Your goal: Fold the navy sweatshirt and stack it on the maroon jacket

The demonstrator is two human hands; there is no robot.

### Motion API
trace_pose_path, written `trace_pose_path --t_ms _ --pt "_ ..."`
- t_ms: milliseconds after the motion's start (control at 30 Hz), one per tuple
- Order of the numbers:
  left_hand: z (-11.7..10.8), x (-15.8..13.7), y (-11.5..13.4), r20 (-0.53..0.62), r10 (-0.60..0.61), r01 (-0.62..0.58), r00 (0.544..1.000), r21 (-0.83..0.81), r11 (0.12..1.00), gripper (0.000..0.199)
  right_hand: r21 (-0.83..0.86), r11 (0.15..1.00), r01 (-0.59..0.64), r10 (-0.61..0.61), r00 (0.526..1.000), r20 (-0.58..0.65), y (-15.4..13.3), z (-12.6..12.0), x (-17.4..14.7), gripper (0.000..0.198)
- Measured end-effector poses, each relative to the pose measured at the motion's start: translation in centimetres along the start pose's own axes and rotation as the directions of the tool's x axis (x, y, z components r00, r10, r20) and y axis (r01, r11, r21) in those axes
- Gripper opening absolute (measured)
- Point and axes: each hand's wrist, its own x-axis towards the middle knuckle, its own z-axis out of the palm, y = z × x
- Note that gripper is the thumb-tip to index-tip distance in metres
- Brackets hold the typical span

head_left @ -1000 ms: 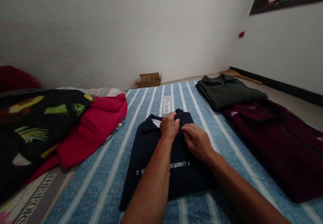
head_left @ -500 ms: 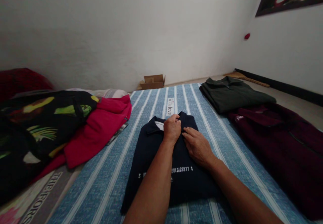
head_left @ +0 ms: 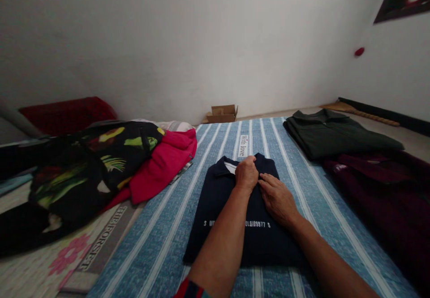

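Note:
A folded navy shirt (head_left: 215, 217) with a collar and a line of white lettering across it lies on the blue-and-white striped cloth (head_left: 161, 226). My left hand (head_left: 247, 172) is closed at the neck opening, its fingers pinched on the collar front; the exact bit between the fingertips is hidden. Just right of it, my right hand (head_left: 277, 195) lies on the shirt with fingers stretched out, tips resting by the front opening. Its thumb does not show. My left forearm covers part of the lettering.
To the right lie a folded dark green garment (head_left: 342, 132) and a maroon one (head_left: 379, 199). At left, a black patterned garment (head_left: 110, 163) overlaps a pink one (head_left: 161, 168). A cardboard box (head_left: 221, 114) stands by the far wall.
The view has turned leftward, so everything appears farther right. Both hands keep nearly the same position on the shirt's collar and front.

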Motion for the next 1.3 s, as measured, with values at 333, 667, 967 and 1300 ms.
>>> trace_pose_path --t_ms 333,667,967,1300 --pt "-0.5 -0.8 1.1 0.160 0.347 -0.374 0.924 0.192 0.907 0.035 0.121 0.992 0.026 -0.028 1.000 0.014 0.0 -0.4 0.2 0.035" --pt "-0.7 -0.9 0.4 0.356 0.244 -0.328 0.902 0.198 0.924 0.042 0.073 0.997 0.024 -0.026 0.999 0.027 0.0 -0.4 0.1 0.037" --pt "-4.8 -3.2 -1.6 0.282 0.349 -0.404 0.894 0.169 0.899 0.036 0.022 1.000 -0.017 0.018 0.999 -0.037 -0.1 -0.3 0.1 0.032" --pt "-7.3 -9.9 -3.0 0.420 0.170 -0.310 0.892 0.290 0.905 0.054 0.027 1.000 -0.010 0.011 0.999 -0.040 0.0 -0.2 0.1 0.032"
